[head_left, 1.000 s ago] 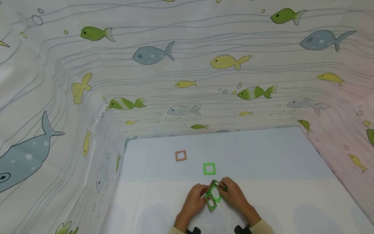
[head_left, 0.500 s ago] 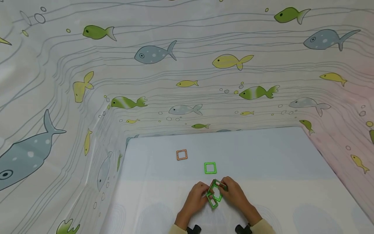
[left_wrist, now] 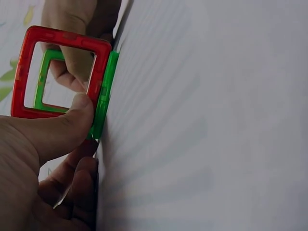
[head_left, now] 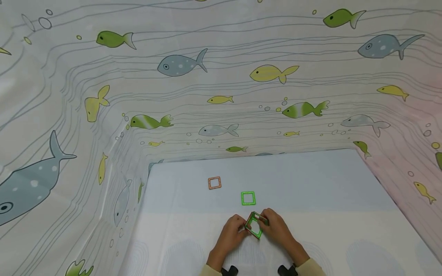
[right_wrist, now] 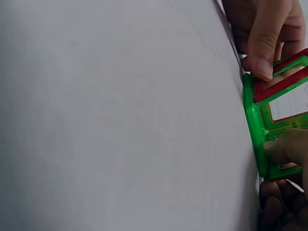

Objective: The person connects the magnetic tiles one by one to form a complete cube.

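Near the table's front edge, square magnetic tiles [head_left: 254, 233] in red and green are joined into a small box. A green tile [left_wrist: 108, 84] lies flat as its base, with a red tile [left_wrist: 70, 36] upright on it in the left wrist view. My left hand [head_left: 230, 233] pinches the box's near-left side, its thumb against the red tile. On the opposite side, my right hand [head_left: 277, 229] grips the walls, thumb inside the frame in the right wrist view. The right fingertips are partly hidden behind the tiles.
A loose green square tile [head_left: 248, 192] lies flat just beyond the hands. Farther back and left is an orange square tile [head_left: 214, 188]. A fish-printed curtain [head_left: 186, 96] surrounds the white table [head_left: 310, 184] at the back and sides.
A tile that leaned outward at the near-left corner has swung in and now stands along the box's near side. Both hands have stayed almost in place.
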The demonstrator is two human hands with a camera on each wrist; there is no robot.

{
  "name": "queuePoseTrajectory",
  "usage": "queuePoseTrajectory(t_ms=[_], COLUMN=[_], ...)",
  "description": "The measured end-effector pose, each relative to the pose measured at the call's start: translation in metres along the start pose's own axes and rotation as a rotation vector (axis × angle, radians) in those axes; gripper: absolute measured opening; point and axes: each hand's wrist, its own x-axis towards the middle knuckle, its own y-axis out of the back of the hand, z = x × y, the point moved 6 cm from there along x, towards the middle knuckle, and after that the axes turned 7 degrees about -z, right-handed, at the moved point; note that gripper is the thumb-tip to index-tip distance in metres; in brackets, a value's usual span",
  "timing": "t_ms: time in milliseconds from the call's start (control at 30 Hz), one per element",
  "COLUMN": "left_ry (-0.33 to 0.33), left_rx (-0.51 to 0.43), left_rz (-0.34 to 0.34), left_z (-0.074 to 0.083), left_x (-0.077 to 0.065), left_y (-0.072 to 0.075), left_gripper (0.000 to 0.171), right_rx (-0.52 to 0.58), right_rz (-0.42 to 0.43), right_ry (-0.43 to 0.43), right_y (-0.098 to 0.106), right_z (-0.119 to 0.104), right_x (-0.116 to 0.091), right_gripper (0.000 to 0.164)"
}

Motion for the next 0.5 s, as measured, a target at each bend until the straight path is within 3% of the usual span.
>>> queuePoseTrajectory(t_ms=[133, 367, 500], left_ry=[-0.003, -0.07, -0.059], left_rx=[0.029, 0.132, 0.119], left_rz=[0.001, 0.03, 0.026], left_z=[0.0011, 0.0067, 0.006], left_x=[0.0, -0.0003, 0.0002], left_y=[0.0002, -0.0003, -0.0006], left_gripper=[0.011, 0.013, 0.012], right_rx=[-0.01, 0.008, 0.01], right_rz=[0.008, -0.002, -0.015], right_ry=[0.008, -0.008, -0.022], right_y=[0.0, 0.0009, 0.0001], right_z=[-0.0005, -0.0007, 0.0009], right_x=[-0.0004, -0.0004, -0.0001], right_gripper=[0.026, 0.026, 0.025])
